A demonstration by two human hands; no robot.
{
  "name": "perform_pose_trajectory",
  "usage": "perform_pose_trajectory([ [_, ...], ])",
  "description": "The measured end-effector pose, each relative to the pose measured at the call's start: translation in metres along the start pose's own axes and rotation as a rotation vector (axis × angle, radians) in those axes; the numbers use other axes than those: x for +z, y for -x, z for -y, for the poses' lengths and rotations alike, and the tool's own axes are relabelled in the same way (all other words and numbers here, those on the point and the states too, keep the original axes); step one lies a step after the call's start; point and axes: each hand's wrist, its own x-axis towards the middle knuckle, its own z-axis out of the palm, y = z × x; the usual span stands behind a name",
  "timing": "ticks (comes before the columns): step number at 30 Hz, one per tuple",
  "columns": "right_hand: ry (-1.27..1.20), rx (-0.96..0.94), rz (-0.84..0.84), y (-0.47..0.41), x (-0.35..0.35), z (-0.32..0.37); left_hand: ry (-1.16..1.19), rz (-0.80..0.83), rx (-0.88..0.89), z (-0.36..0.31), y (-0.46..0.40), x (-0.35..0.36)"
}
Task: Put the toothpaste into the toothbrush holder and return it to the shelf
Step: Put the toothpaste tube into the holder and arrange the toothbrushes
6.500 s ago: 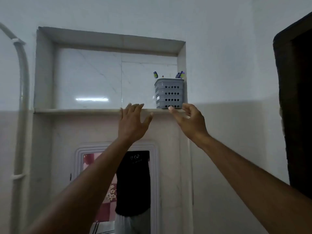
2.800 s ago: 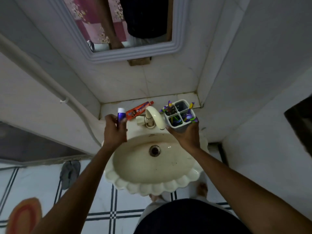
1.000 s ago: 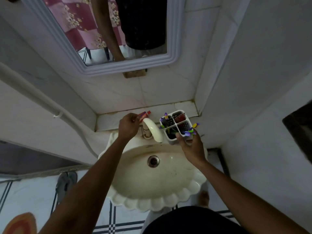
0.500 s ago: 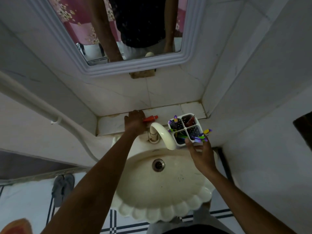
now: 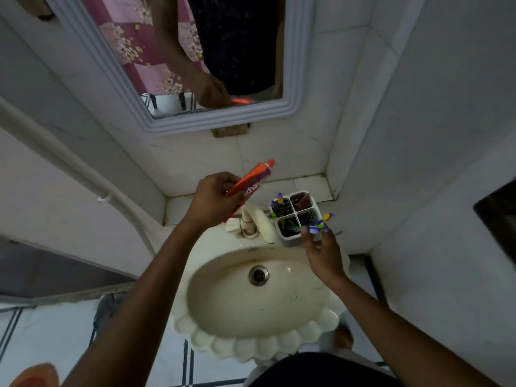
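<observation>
A red toothpaste tube [image 5: 252, 180] is held up in my left hand [image 5: 212, 201], above the tap and tilted with its cap pointing up and right. The grey four-compartment toothbrush holder [image 5: 296, 217] stands on the right back rim of the sink, with purple and yellow brush heads sticking out. My right hand [image 5: 321, 252] grips the holder's near side from below. The tube is left of the holder and apart from it.
A cream scalloped sink [image 5: 259, 297] with a tap [image 5: 258, 222] lies under my hands. A tiled ledge [image 5: 304, 182] runs behind it below a framed mirror [image 5: 195, 65]. A pipe [image 5: 69, 163] slants down the left wall. The right wall stands close.
My left hand has lifted the toothpaste tube off the ledge and raised it above the tap. My right hand stays on the holder.
</observation>
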Motion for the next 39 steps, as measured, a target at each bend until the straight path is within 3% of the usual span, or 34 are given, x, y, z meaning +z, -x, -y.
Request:
perform_pose_trajectory([
  [6,0.073,0.002,0.051,-0.001,-0.008,0.004,-0.381,-0.030,0.237,-0.047,0.036,0.013],
  [14,0.136,-0.009,0.074,-0.012,-0.015,-0.003,-0.711,0.043,0.327,-0.064,0.041,0.064],
  [28,0.151,-0.039,0.143,-0.013,-0.024,0.000,-0.778,0.107,0.164,-0.046,0.024,0.116],
  [39,0.212,-0.147,0.070,-0.013,-0.023,-0.004,-0.510,-0.006,0.058,-0.034,0.026,0.118],
])
